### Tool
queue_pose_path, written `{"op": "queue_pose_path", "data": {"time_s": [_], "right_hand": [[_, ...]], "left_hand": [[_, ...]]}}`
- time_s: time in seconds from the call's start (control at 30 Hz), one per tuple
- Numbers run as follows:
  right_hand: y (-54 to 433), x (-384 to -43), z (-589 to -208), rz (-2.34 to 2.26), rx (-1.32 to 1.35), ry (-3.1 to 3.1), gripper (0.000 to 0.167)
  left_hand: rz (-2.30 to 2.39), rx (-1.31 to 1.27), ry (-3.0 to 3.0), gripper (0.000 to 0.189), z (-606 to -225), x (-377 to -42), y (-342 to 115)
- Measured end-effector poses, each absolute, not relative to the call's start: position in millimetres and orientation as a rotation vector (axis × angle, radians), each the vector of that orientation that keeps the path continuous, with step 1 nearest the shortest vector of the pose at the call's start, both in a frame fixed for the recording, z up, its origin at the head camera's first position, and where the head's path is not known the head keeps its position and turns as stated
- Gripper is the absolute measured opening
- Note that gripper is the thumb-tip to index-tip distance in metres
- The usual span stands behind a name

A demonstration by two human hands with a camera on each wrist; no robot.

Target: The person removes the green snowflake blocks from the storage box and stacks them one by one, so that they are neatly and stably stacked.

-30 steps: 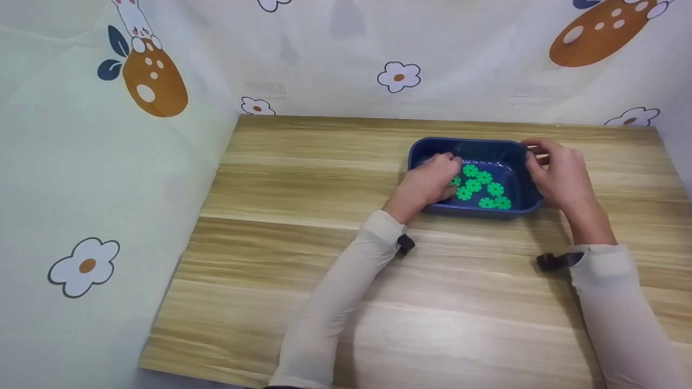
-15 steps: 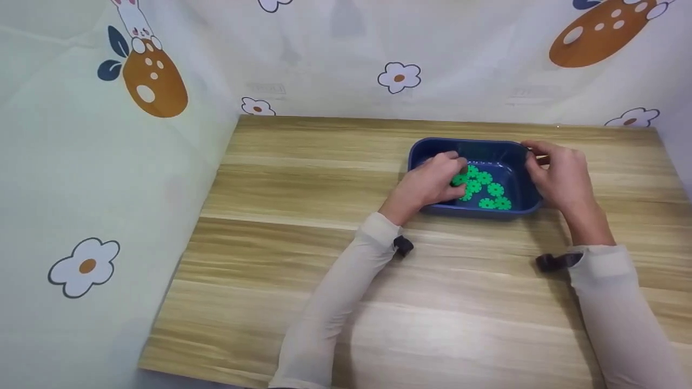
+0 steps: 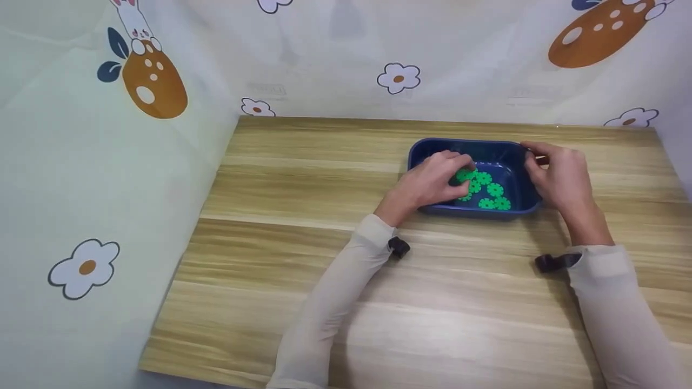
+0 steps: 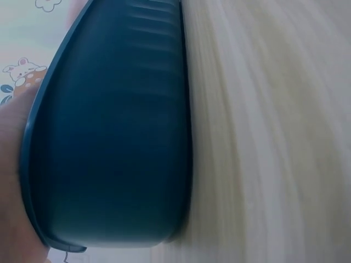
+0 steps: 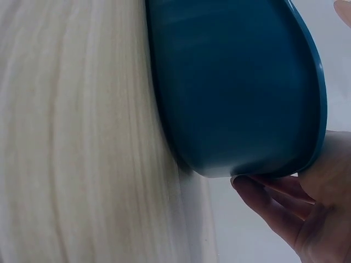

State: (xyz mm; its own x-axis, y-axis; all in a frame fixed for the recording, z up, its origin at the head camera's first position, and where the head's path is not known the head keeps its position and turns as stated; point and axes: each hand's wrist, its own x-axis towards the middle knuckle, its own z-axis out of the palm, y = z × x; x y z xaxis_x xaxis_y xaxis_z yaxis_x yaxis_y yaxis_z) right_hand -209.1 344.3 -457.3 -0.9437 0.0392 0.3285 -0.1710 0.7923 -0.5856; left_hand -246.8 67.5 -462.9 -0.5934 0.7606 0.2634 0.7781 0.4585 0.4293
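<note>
A dark blue rectangular plastic bin [image 3: 474, 212] stands upright on the table, with several green flower-shaped discs [image 3: 494, 189] lying on its floor. My left hand [image 3: 432, 178] reaches over the bin's left side, thumb and index finger apart over the discs; its other fingertips are hidden. In the left wrist view the bin's outer wall [image 4: 118, 126] covers what the fingers touch, and only the hand's edge [image 4: 15, 181] shows. At the bin's right end my right hand [image 3: 562, 173] grips the rim. The right wrist view shows its fingers [image 5: 269, 211] against the bin's wall [image 5: 236, 93].
The wood-grain table [image 3: 303, 259] extends to the left and in front of the bin. A pale cloth wall [image 3: 324, 59] with printed flowers and rabbits rises behind the table and along its left side. Each sleeve carries a black wrist strap [image 3: 557, 262].
My left hand has shifted slightly right inside the bin, its thumb and index finger spreading wider. Discs near it have bunched up. The right hand and the bin have stayed in place.
</note>
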Motion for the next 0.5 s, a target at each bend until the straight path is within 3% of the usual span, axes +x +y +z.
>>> {"op": "queue_pose_path", "data": {"time_s": [0.5], "right_hand": [[343.5,-209.1,-456.5,0.922,0.077,-2.694,0.032]], "left_hand": [[-1.140,-1.507,-2.293,0.030,-467.0,-242.9,46.6]]}}
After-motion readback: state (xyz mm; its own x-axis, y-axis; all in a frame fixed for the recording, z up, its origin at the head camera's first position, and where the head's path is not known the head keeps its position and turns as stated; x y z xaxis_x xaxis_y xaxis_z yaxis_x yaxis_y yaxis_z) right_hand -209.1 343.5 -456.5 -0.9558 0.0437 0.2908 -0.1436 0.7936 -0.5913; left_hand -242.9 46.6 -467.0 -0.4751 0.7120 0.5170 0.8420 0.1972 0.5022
